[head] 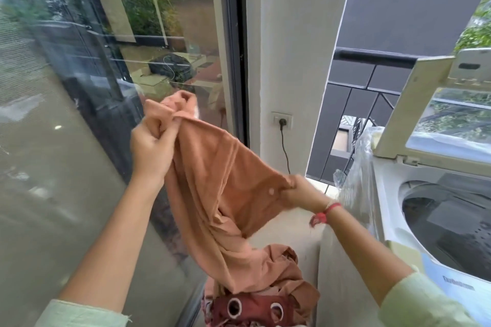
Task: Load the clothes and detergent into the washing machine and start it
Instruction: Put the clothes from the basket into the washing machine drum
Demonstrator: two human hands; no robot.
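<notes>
I hold an orange-brown garment (pixel 220 194) stretched in the air between both hands. My left hand (pixel 151 146) grips its upper end, high and to the left. My right hand (pixel 300 191) grips its edge lower down, near the washing machine. The garment's tail hangs down into a pile of clothes (pixel 255 305) at the bottom of the view, with dark red cloth with metal eyelets on top. The top-loading washing machine (pixel 393 220) stands at the right with its lid (pixel 414 103) raised and its dark drum (pixel 451 225) showing. No detergent is in view.
A glass sliding door (pixel 111 87) fills the left side. A white wall pillar with a socket and a plugged-in black cord (pixel 283 122) stands behind the garment. A dark balcony railing (pixel 372 56) runs behind the machine. Clear plastic wrap (pixel 356 172) hangs on the machine's left side.
</notes>
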